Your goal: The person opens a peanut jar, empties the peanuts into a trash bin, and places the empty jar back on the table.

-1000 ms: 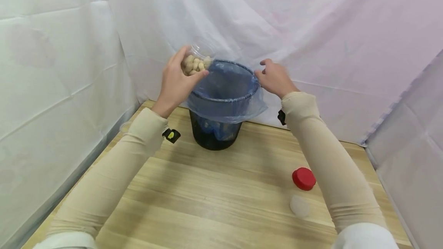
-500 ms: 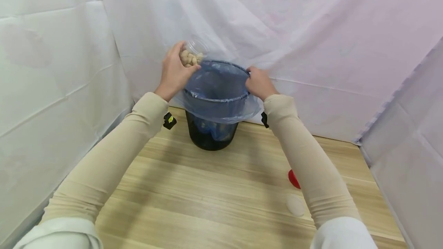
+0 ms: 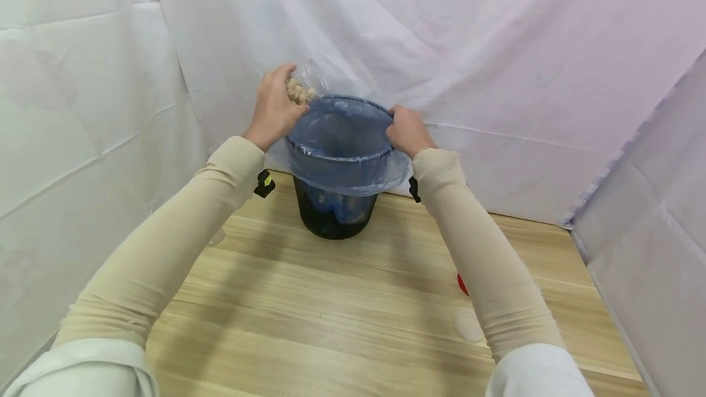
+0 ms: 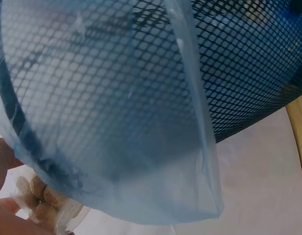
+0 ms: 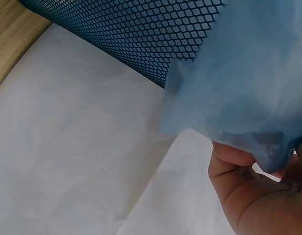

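Observation:
My left hand (image 3: 273, 109) holds a tilted clear plastic jar (image 3: 315, 78) by its side, at the left rim of a black mesh bin (image 3: 331, 225). Tan, rounded nut-like pieces (image 4: 40, 193) lie in the jar; their kind is hard to tell. A thin blue trash bag (image 3: 344, 179) lines the bin and folds over its rim, hanging outside. On the opposite side, my right hand (image 3: 409, 132) grips the bin's rim through the bag, with the thumb and fingers (image 5: 234, 161) curled around it. The bin stands upright.
A red lid (image 3: 463, 285) lies on the wooden table (image 3: 320, 299), partly hidden by my right forearm. Beside it is a pale round disc (image 3: 469, 325). A small clear object (image 3: 217, 236) shows beside my left forearm. White sheeting (image 3: 496, 48) hangs behind.
My right hand has moved left and taken hold of the bin's rim. The left hand with the jar has shifted slightly left and up in view; the pieces are still in it.

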Motion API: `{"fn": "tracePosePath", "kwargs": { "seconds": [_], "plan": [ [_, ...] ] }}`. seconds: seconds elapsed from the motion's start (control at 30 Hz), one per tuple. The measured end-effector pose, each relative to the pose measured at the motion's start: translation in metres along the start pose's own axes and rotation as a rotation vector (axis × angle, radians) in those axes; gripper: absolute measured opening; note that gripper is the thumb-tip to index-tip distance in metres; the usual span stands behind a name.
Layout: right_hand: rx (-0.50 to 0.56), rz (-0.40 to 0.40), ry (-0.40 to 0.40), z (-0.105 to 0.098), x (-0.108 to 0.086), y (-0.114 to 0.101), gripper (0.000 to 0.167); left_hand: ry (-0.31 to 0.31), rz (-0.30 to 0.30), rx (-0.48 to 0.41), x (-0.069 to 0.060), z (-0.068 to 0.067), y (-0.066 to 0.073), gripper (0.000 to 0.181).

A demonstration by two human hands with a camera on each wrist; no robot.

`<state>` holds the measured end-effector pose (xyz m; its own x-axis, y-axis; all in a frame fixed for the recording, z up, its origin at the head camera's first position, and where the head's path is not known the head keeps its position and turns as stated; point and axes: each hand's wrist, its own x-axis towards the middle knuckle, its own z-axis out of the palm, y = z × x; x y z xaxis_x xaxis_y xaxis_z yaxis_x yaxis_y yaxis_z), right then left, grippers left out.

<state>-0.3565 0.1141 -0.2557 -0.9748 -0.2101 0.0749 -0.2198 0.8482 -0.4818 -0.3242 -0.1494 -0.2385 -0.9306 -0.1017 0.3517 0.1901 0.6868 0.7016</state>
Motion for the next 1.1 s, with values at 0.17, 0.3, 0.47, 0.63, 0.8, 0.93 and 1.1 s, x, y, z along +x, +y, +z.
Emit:
{"fn": "tracePosePath", "kwargs": {
  "seconds": [0.17,0.3,0.47,0.63,0.8,0.93,1.1],
  "plan": [
    [-0.032,0.007,-0.003,0.0003,0.0022,0.0008,0.058,-0.010,0.004,0.014,0.0016,-0.0011,0.0007,0.085],
    [-0.056,0.017,-0.020,-0.0010,0.0045,-0.0009,0.058,-0.006,0.038,0.030,0.0015,-0.0038,0.0000,0.084],
    [-0.078,0.006,-0.021,-0.0026,0.0050,-0.0032,0.058,-0.004,0.061,0.044,0.0008,-0.0068,-0.0011,0.083],
    [-0.069,0.008,-0.034,-0.0017,0.0046,-0.0039,0.059,0.001,0.103,0.058,-0.0004,-0.0075,-0.0026,0.075],
    [-0.058,0.006,-0.038,-0.0008,0.0050,-0.0049,0.058,0.004,0.145,0.067,0.0001,-0.0078,-0.0047,0.072],
    [-0.056,0.002,-0.040,0.0005,0.0059,-0.0057,0.057,-0.014,0.143,0.044,0.0009,-0.0063,-0.0042,0.075],
    [-0.059,-0.007,-0.036,0.0018,0.0058,-0.0063,0.055,-0.019,0.161,0.043,0.0010,-0.0034,-0.0024,0.081]
  ]
}}
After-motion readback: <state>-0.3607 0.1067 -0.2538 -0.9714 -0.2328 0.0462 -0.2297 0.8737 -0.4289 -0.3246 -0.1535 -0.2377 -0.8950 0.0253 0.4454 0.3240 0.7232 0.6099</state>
